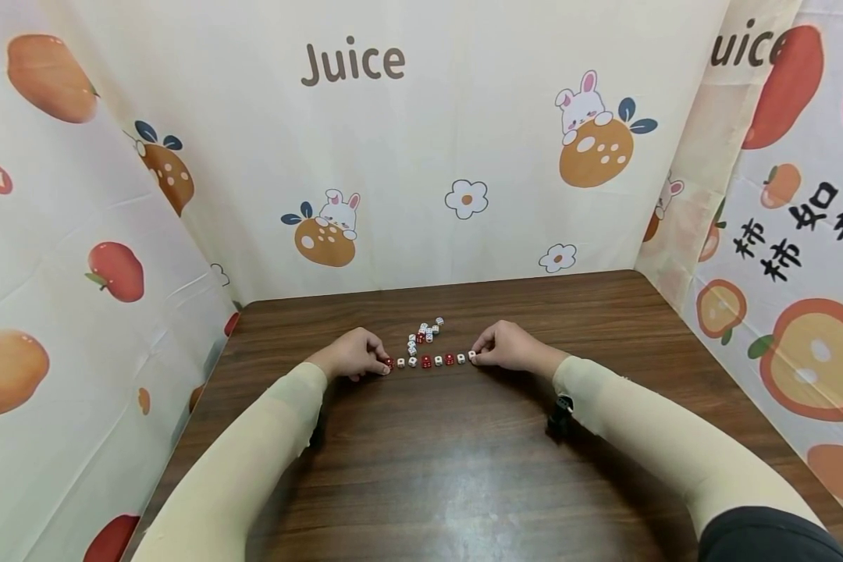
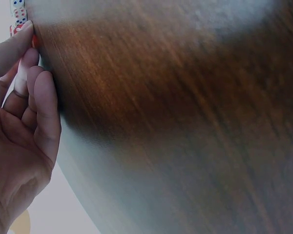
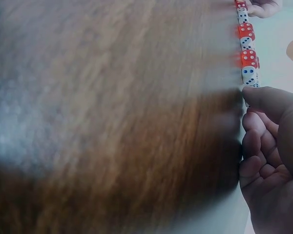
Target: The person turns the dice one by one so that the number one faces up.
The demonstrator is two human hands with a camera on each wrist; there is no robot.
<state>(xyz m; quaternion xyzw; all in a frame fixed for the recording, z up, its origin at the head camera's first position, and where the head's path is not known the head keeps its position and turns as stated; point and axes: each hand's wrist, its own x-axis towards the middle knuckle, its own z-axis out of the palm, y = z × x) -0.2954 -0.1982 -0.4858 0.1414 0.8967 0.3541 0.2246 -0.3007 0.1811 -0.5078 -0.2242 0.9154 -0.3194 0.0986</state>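
Note:
Small red and white dice form a row across the table, with a red die (image 1: pixel 426 362) near its middle. At the row's left end my left hand (image 1: pixel 354 355) pinches a red die (image 2: pixel 35 41) between thumb and fingers. My right hand (image 1: pixel 511 346) holds a white die (image 1: pixel 472 356) at the opposite end with its fingertips. In the right wrist view, the thumb of that hand (image 3: pixel 278 141) mostly hides this die, just beside a white die (image 3: pixel 249 75) with blue pips.
Behind the row lies a loose cluster of mostly white dice (image 1: pixel 429 336) with a red die (image 1: pixel 420 338) among them. The dark wooden table (image 1: pixel 421 453) meets a printed curtain (image 1: pixel 407 156) at its back and sides.

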